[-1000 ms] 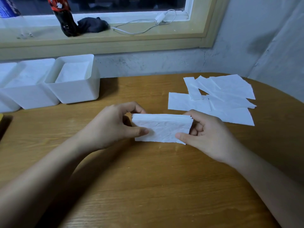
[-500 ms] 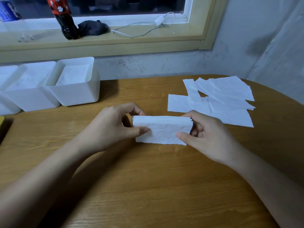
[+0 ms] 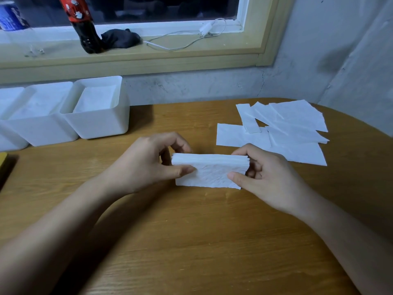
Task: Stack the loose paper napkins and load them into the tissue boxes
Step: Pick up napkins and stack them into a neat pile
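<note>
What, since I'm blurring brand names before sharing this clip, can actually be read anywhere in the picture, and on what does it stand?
No text is legible.
Red label on the dark bottle: white marks, too blurred to read.
Blue label on the clear bottle at far left: white lettering, too blurred to read.
Napkin stack, loose napkins, tissue boxes: no print visible.

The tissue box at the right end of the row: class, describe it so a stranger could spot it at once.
Under the window sill, white boxes stand in a row at the far left of the wooden table. Take the right-hand end box: only its right side faces bare table, not another box.
</note>
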### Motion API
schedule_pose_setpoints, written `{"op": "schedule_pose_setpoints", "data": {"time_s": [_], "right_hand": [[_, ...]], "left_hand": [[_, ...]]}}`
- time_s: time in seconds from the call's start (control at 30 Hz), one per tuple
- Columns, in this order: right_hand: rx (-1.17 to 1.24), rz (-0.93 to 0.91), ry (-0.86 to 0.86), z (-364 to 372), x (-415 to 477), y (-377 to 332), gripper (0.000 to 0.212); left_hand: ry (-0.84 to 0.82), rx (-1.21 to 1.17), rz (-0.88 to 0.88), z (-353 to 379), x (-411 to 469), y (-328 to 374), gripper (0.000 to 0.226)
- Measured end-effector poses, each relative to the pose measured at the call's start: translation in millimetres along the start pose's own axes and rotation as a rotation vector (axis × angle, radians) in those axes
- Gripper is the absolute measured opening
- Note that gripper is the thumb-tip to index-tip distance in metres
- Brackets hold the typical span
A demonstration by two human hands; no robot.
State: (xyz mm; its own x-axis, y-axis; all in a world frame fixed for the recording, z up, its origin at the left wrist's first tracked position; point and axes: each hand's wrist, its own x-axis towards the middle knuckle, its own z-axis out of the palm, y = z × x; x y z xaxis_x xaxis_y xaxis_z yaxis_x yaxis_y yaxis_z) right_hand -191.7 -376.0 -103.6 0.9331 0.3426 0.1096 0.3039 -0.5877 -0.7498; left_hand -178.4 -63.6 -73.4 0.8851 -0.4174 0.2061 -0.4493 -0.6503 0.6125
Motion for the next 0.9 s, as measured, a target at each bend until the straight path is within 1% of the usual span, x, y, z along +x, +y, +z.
{"op": "schedule_pose_setpoints", "data": {"time_s": [0.13,0.27,0.4,0.47,0.5,0.6,0.73,0.8,0.9], "right_hand": [[0.009,0.009,0.013,0,1,1,0.012],[0.017,0.022,0.061,-6,8,-8,0.02],[-0.004,-0.017,0.01,-21,27,-36,0.022],[-0.045,-0.067,-0.017,-28,39,-56,0.027],[-0.076,-0.092,-0.033,-30,46,-66,0.027],[-0.141,-0.162,-0.115,-34,72,-96,0.02],[-0.234,-0.2,-0.21,-35,108,-130,0.017],[-0.225,-0.221,-0.221,-34,124,-144,0.012],[-0.132,-0.25,-0.198,-28,147,-161,0.01]], "left_hand": [[0.017,0.032,0.072,1,1,-1,0.017],[0.02,0.078,0.056,-8,5,2,0.013],[-0.038,0.129,0.026,-33,14,6,0.015],[-0.059,0.137,0.049,-45,20,10,0.016],[-0.057,0.131,0.057,-50,23,13,0.016],[-0.019,0.106,0.044,-67,29,20,0.017],[0.037,0.083,0.007,-94,30,18,0.013],[0.068,0.05,-0.019,-109,26,14,0.011],[0.135,-0.013,-0.089,-128,18,6,0.01]]}}
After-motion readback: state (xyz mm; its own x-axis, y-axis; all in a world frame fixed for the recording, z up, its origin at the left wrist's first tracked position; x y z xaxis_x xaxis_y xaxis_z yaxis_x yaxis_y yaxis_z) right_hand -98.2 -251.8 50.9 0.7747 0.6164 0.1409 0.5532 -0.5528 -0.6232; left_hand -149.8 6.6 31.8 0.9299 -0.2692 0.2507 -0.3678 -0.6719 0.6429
